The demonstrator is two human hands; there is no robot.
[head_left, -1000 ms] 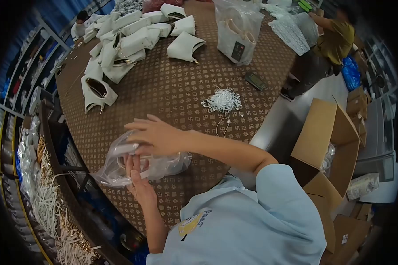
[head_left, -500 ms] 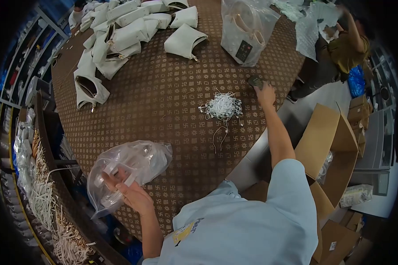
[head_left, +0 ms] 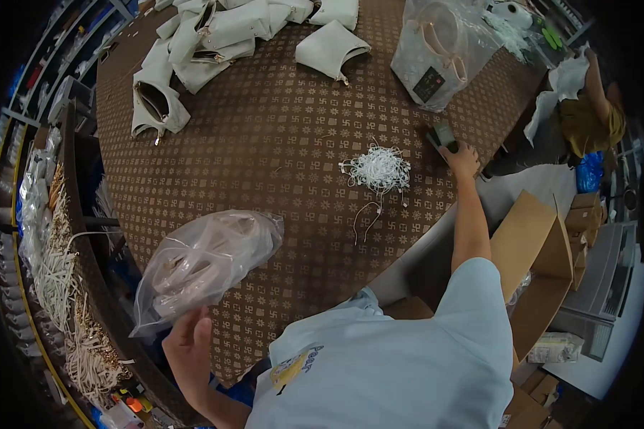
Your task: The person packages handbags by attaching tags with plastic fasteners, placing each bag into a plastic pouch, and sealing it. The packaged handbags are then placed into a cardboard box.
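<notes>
On the right side of the patterned table (head_left: 300, 207), my right hand (head_left: 464, 160) grips a few dark green cards (head_left: 444, 136), which look like hang tags. They stand up from the tabletop between its fingers and thumb. At the near left, a clear plastic bag (head_left: 207, 261) lies with a pale handbag inside. Just below the bag's near edge is my left hand (head_left: 188, 350), empty, its fingers and thumb apart. A tangled heap of white strings (head_left: 379, 170) sits to the left of the cards.
Several cream handbags (head_left: 229, 36) are piled at the far left, with a single handbag (head_left: 331, 50) apart from them. A bagged handbag (head_left: 436, 61) with a dark tag stands at the back right. Beyond it, a person (head_left: 587, 125) holds white wrapping. An open cardboard box (head_left: 529, 250) is at right.
My left hand has come out of the plastic bag and moved down and left; the bag now lies flatter. My right hand has lifted the dark green cards on edge.
</notes>
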